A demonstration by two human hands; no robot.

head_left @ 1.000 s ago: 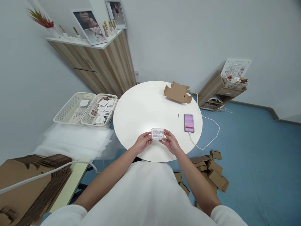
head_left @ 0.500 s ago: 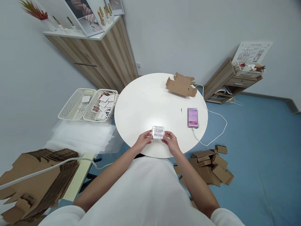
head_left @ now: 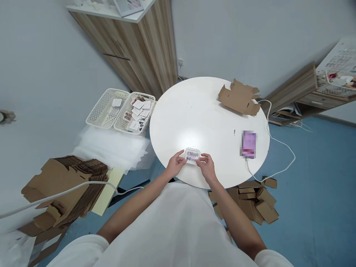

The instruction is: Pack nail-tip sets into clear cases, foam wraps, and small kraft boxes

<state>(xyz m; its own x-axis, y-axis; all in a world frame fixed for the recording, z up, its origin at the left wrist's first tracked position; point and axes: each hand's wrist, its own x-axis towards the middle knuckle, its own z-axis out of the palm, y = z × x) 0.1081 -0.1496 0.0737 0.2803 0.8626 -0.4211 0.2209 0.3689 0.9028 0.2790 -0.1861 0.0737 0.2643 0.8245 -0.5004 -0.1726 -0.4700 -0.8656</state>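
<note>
A small clear plastic case (head_left: 192, 155) with coloured pieces inside is held over the near edge of the round white table (head_left: 205, 118). My left hand (head_left: 176, 164) pinches its left side and my right hand (head_left: 206, 165) grips its right side. Both hands have fingers closed on the case. A flat unfolded cardboard box (head_left: 238, 97) lies at the table's far right. A phone (head_left: 248, 144) on a white cable (head_left: 280, 148) lies to the right of my hands.
Two white mesh baskets (head_left: 122, 113) holding small packets stand left of the table on clear plastic sheeting (head_left: 111, 148). A stack of flat cardboard (head_left: 66, 185) sits at the near left. Folded small boxes (head_left: 256, 200) lie on the blue floor. A wooden cabinet (head_left: 139, 48) stands behind.
The view has swung left and down, so everything sits further right in the picture. My hands still hold the case, now a little closer together on it.
</note>
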